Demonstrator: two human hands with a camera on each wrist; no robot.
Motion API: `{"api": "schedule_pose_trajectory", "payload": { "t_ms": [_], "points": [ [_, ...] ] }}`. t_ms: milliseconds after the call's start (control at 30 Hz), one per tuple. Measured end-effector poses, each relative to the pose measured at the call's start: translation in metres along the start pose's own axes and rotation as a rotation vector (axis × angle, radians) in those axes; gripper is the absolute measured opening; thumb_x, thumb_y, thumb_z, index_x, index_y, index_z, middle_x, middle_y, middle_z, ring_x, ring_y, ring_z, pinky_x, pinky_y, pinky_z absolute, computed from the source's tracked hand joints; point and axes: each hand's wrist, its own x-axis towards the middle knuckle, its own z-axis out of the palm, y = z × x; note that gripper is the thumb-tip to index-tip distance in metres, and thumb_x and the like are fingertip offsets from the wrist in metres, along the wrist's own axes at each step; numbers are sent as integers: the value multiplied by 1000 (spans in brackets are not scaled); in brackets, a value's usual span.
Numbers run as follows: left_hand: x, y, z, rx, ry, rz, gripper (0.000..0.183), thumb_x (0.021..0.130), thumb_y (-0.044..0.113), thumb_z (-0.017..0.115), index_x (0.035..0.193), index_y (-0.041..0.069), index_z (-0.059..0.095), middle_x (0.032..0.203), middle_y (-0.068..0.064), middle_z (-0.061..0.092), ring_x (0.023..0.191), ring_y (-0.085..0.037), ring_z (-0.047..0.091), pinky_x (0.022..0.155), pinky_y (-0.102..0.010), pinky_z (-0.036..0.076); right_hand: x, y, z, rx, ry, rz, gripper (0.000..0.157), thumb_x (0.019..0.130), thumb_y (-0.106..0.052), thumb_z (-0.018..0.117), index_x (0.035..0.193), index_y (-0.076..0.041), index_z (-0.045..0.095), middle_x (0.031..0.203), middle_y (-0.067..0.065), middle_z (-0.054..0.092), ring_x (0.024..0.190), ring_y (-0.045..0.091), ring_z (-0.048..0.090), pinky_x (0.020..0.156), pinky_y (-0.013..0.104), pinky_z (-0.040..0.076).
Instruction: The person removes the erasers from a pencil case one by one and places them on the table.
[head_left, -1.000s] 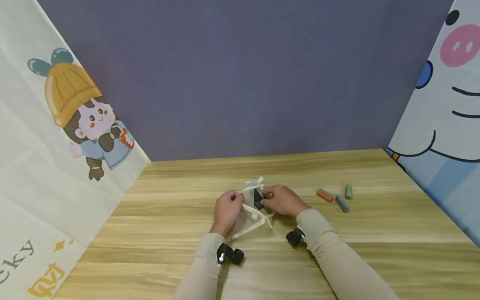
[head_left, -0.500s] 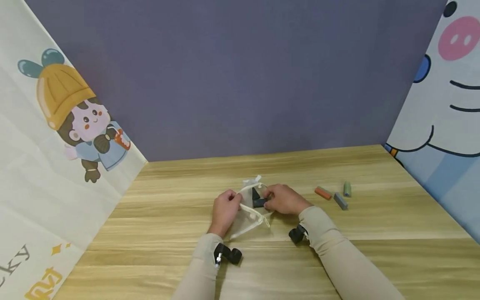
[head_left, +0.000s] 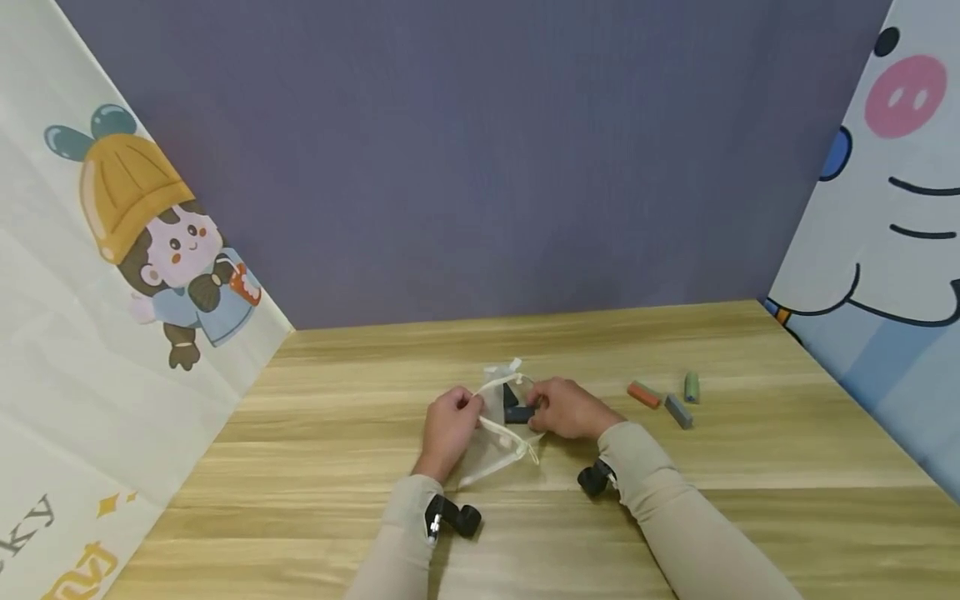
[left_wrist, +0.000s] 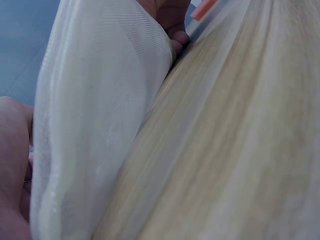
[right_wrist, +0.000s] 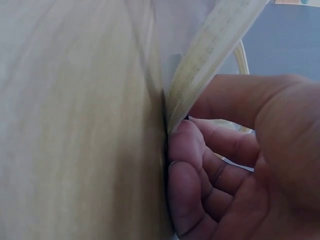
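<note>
A sheer white drawstring bag (head_left: 482, 457) lies at the middle of the wooden table, its cream-edged mouth spread toward the right. My left hand (head_left: 450, 429) pinches the bag's rim at the left; the left wrist view shows the mesh stretched beside it. At the mouth, a short dark stick (head_left: 517, 415) lies level, and my right hand (head_left: 567, 408) holds its right end between curled fingers. Another dark piece (head_left: 510, 396) sits just behind it, within the bag. In the right wrist view the fingertips (right_wrist: 186, 145) press close to the cream hem, hiding most of the stick.
To the right of the hands lie an orange stick (head_left: 643, 394) with a greenish side, a grey stick (head_left: 678, 411) and a green stick (head_left: 692, 387). A grey-purple panel (head_left: 480, 167) stands along the table's back edge, with printed sheets at both sides.
The dark stick at the right fingertips has turned from steeply tilted to level. The right hand has shifted slightly, while the left hand keeps its grip on the rim. The head view has shifted a little.
</note>
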Motion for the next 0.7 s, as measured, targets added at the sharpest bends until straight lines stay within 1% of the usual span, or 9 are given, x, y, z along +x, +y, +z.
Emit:
{"api": "schedule_pose_trajectory", "payload": {
  "t_ms": [100,333,500,700],
  "points": [
    [0,-1,1,7,1,8,18,92,22,64,77,13,67,68,1,64,66,-17,57,60,-31,47,-2,1,2,4,3,5,26,84,-6,75,108,-4,67,79,0,64,68,14,57,66,31,47],
    [1,-3,2,29,10,24,18,91,22,65,75,15,67,65,2,62,65,-17,55,60,-31,45,-3,2,4,-15,24,-24,22,84,-7,76,104,-5,67,79,-2,63,70,12,57,68,30,47],
    [1,-3,2,29,3,20,19,92,23,65,75,14,67,66,2,62,65,-17,56,59,-31,45,-4,4,3,-21,13,-42,20,86,-12,78,102,-7,67,78,-4,63,70,11,57,67,31,47],
    [0,-3,1,28,-7,11,19,93,23,64,77,14,67,67,1,62,65,-17,55,58,-32,45,-5,6,1,-13,5,-75,19,87,-16,77,101,-8,67,77,-3,63,70,12,57,67,32,47]
  ]
}}
